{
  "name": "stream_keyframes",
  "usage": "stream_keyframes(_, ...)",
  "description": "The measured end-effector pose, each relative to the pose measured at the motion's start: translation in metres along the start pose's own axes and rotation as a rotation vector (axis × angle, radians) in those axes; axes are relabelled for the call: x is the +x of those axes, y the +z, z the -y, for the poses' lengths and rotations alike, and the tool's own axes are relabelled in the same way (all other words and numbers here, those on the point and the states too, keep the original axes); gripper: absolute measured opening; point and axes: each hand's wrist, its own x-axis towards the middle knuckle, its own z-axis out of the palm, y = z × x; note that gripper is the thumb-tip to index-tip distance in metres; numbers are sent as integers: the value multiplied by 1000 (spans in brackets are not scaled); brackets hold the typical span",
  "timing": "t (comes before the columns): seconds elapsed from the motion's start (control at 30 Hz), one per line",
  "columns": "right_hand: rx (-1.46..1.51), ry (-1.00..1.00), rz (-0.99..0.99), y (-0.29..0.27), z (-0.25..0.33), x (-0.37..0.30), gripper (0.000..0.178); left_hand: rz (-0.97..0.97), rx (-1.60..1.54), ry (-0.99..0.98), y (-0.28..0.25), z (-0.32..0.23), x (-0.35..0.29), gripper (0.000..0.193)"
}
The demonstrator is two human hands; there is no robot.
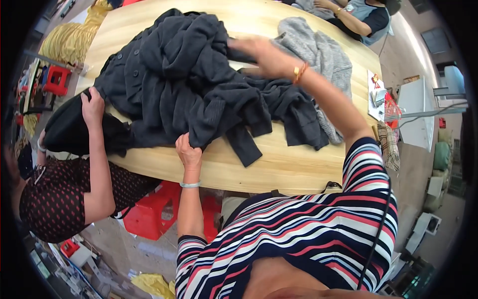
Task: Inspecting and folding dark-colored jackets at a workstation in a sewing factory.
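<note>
A heap of charcoal knit garments [174, 74] lies on the pale wooden table [298, 169]. Round dark buttons on its left part show that at least one piece is a cardigan. My left hand [189, 152] is closed on the heap's near edge, fingers bunched round the dark knit. Over the heap's right side is my right hand [269, 57], blurred by motion, its fingers stretched out and apart; whether it touches the cloth I cannot tell. Beyond it, a light grey knit garment [318, 50] lies partly under the dark ones.
A co-worker at my left, in a dotted dark top [55, 204], holds a black cloth piece [69, 124] at the table edge. Another person [363, 20] sits at the far right. Red stools [152, 212] stand below the near edge. Yellow cloth [74, 40] is piled beyond the left edge.
</note>
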Motion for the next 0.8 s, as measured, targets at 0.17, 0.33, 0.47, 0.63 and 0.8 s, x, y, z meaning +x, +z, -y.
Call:
stream_keyframes(0.17,467,243,201,66,54,-72,75,198,-425,345,-40,-95,-15,32)
stream_keyframes(0.33,828,490,183,81,71,-93,77,480,-529,536,-34,-168,-49,24)
stream_keyframes(0.47,394,428,257,89,75,-114,71,505,-387,518,-15,-172,-52,24)
stream_keyframes(0.63,306,355,235,87,73,-154,55,-103,-153,375,-27,-142,44,65)
stream_keyframes(0.8,375,425,234,67,92,-166,51,-237,475,376,-36,-106,160,80)
